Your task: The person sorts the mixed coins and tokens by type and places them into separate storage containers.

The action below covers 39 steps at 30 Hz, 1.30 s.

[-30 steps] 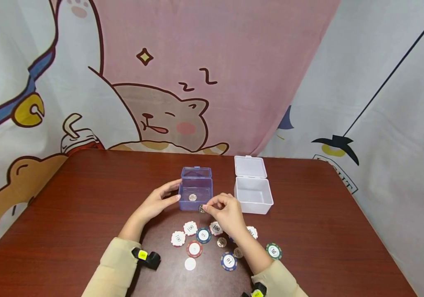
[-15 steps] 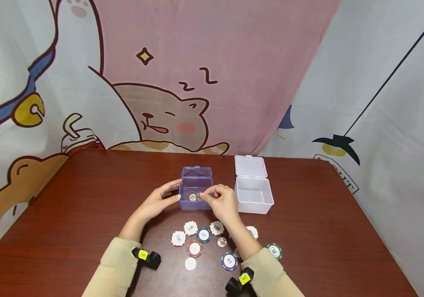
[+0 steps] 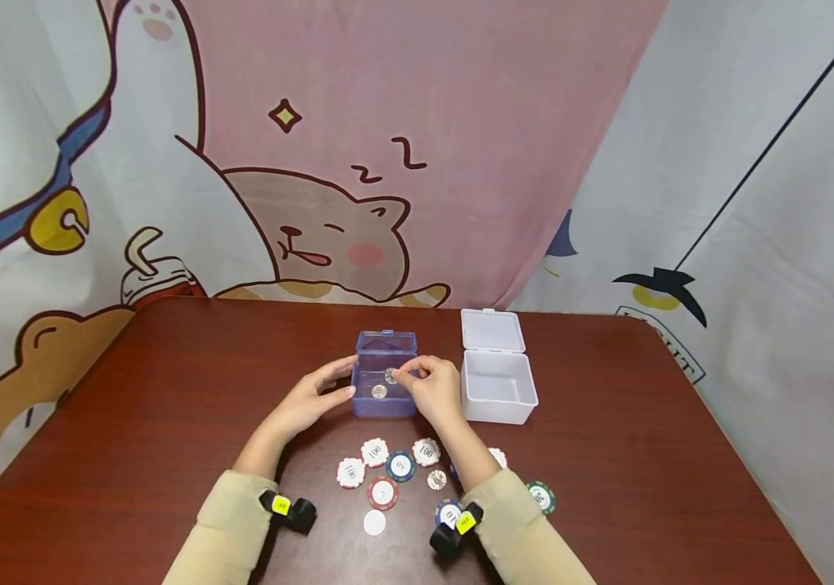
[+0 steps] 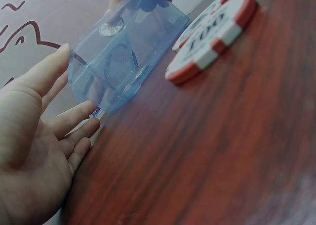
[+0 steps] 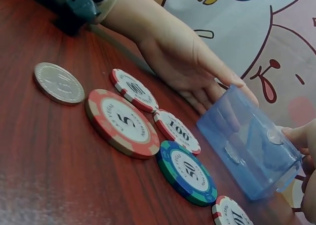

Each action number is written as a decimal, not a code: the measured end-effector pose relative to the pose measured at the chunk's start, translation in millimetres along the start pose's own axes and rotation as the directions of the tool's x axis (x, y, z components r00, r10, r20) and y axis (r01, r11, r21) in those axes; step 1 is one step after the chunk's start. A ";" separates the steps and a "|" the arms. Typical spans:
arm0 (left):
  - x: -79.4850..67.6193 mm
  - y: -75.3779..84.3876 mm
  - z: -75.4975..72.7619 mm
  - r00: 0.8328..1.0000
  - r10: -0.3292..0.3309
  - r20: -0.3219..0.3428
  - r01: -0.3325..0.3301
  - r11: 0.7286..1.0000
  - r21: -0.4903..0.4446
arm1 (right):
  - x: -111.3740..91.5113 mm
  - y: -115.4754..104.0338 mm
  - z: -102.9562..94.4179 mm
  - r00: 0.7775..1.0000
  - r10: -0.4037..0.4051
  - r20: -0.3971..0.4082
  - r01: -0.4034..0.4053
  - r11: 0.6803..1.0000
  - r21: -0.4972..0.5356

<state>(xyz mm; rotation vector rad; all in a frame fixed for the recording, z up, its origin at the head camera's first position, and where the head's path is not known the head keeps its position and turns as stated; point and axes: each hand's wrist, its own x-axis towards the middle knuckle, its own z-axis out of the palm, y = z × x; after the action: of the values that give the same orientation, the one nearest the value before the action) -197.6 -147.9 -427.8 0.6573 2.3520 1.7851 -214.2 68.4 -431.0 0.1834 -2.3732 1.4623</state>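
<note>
A translucent blue box stands on the table, its hinged lid raised at the back. My left hand touches the box's left side with thumb and fingers extended, as the left wrist view also shows on the blue plastic. My right hand reaches over the right wall and pinches a silver coin between thumb and finger inside the box. Another coin lies on the box floor nearer the front. In the right wrist view, the pinched coin shows through the plastic.
To the right, a white box has its lid raised. Poker chips lie in front: red 5, blue-green 50, several 100s and a green one. Two loose coins are a plain pale one and a patterned one.
My right hand has carried its coin from the blue box's front edge into the box and farther back. The left hand has kept its place against the box.
</note>
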 end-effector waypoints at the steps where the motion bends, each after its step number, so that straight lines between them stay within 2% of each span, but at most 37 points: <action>1: -0.3 0.0 0.1 1.000 -0.002 -0.001 0.002 1.000 0.000 | 0.8 1.0 0.8 1.000 -0.005 -0.004 0.005 1.000 -0.006; 5: -1.0 0.3 0.3 1.000 -0.003 -0.008 0.003 1.000 0.001 | 2.8 4.4 3.4 1.000 -0.003 -0.019 0.003 1.000 -0.026; 12: -0.6 0.1 0.6 1.000 0.002 -0.006 -0.003 1.000 -0.020 | 1.4 10.2 6.5 0.997 0.077 -0.002 -0.077 0.997 -0.015; 23: 0.2 -1.8 0.3 1.000 0.003 0.000 -0.003 1.000 -0.016 | -0.2 8.8 5.3 0.994 0.110 0.025 -0.111 0.994 0.006; 33: 0.9 -1.5 -0.6 1.000 -0.001 0.006 0.001 1.000 -0.007 | -13.6 -0.6 -5.0 0.998 -0.041 0.053 0.043 0.999 -0.031; 39: 0.5 -1.8 -0.8 1.000 -0.003 0.009 0.003 1.000 -0.021 | -25.8 -7.2 -14.2 0.991 -0.089 0.097 0.093 0.995 -0.031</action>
<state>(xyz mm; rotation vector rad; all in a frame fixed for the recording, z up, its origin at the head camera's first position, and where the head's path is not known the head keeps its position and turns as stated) -198.8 -148.8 -429.1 0.6576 2.3245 1.7989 -185.0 75.8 -428.3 0.3558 -2.4299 1.3976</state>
